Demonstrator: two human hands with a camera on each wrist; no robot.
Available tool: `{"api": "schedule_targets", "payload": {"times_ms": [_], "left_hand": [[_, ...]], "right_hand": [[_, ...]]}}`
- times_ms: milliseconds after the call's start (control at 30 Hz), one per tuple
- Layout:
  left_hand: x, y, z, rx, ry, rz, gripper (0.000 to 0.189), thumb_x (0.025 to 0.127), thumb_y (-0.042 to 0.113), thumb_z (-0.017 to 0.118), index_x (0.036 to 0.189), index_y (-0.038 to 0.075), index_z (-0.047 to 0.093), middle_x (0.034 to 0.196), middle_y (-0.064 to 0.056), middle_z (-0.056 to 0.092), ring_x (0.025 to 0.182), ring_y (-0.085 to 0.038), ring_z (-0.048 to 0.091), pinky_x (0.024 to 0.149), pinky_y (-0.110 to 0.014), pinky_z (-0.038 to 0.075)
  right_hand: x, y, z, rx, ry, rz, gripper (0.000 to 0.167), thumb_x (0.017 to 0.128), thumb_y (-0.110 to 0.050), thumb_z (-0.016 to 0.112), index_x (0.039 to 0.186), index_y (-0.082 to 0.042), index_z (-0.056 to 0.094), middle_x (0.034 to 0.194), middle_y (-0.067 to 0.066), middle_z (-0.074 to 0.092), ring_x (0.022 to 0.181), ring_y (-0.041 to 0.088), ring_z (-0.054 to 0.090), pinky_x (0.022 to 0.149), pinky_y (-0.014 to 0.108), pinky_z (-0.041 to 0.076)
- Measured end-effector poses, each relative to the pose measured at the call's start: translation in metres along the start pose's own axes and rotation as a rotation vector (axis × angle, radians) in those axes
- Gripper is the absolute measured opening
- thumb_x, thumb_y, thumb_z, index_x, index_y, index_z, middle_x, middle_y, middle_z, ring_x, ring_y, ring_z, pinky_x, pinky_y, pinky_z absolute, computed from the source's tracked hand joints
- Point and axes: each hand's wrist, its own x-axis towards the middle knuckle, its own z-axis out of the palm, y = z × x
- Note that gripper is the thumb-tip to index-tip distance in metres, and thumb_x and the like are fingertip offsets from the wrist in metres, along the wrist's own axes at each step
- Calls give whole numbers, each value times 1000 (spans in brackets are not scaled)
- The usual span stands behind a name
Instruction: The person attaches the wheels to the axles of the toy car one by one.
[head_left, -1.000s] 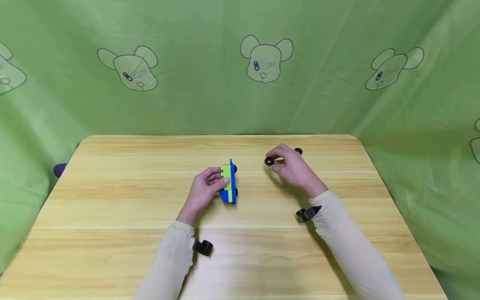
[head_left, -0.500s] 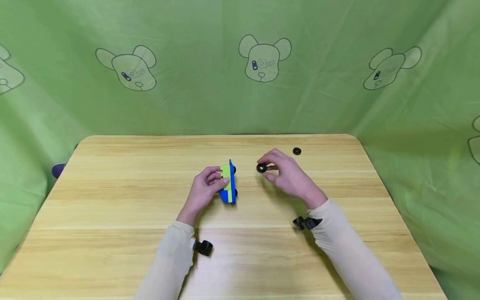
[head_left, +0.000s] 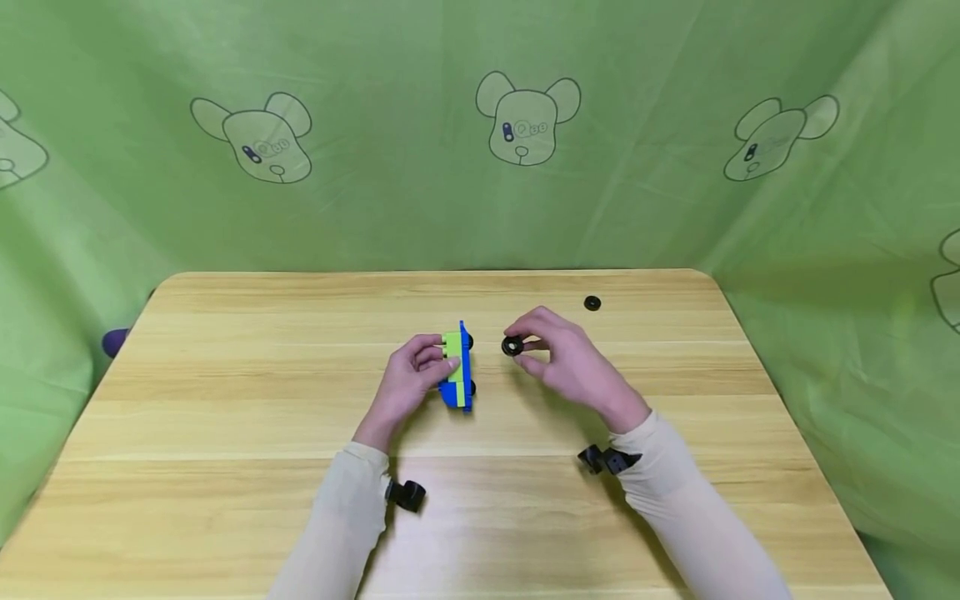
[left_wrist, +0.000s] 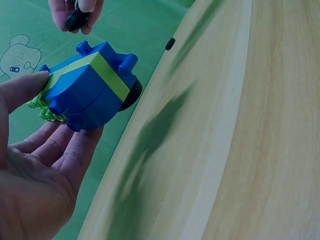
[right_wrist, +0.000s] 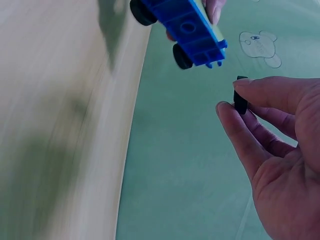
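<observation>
In the head view, the pale-sleeved left forearm [head_left: 330, 517] is extended from seven o'clock and aimed near one o'clock; the pale-sleeved right forearm [head_left: 697, 508] is extended from five o'clock and aimed toward eleven. The left grip [head_left: 412, 367] is turned toward one o'clock, its thumb [left_wrist: 25, 87] laid along the top and its fingers [left_wrist: 82, 147] bent opposite. The right grip [head_left: 566, 358] is pointed toward ten o'clock, its thumb and fingertips [right_wrist: 242, 86] held in a pinch.
</observation>
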Motion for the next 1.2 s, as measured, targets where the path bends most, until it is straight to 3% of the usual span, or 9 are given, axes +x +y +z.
{"api": "schedule_targets", "payload": {"times_ms": [267, 733, 1133, 1200], "left_hand": [[-2, 2, -2, -24, -12, -36, 49, 88, 12, 75, 131, 0, 54, 119, -15, 60, 101, -23, 62, 85, -30, 54], [-2, 3, 0, 13, -7, -34, 51, 87, 13, 75, 133, 2, 56, 117, -13, 61, 103, -24, 61, 86, -31, 54], [-1, 4, 0, -7, -42, -21, 49, 88, 11, 74, 132, 0, 56, 115, -15, 63, 97, -23, 63, 78, -29, 55], [-4, 11, 1, -4, -55, -27, 49, 89, 9, 72, 133, -2, 55, 115, -17, 62, 96, -22, 63, 78, -28, 55]], "right_hand": [[1, -4, 6, 18, 10, -19, 35, 83, 7, 73, 116, 2, 64, 113, 6, 59, 99, 22, 64, 87, 26, 54], [7, -10, 26, 72, 60, -75, 33, 83, 5, 74, 114, -1, 65, 112, 3, 59, 101, 19, 62, 89, 25, 53], [15, -16, 40, 74, 118, -112, 34, 81, 7, 76, 112, -3, 65, 110, 1, 59, 99, 16, 60, 88, 29, 53], [16, -16, 41, 74, 125, -112, 35, 80, 7, 76, 111, -4, 65, 109, 1, 59, 99, 16, 60, 87, 30, 54]]}}
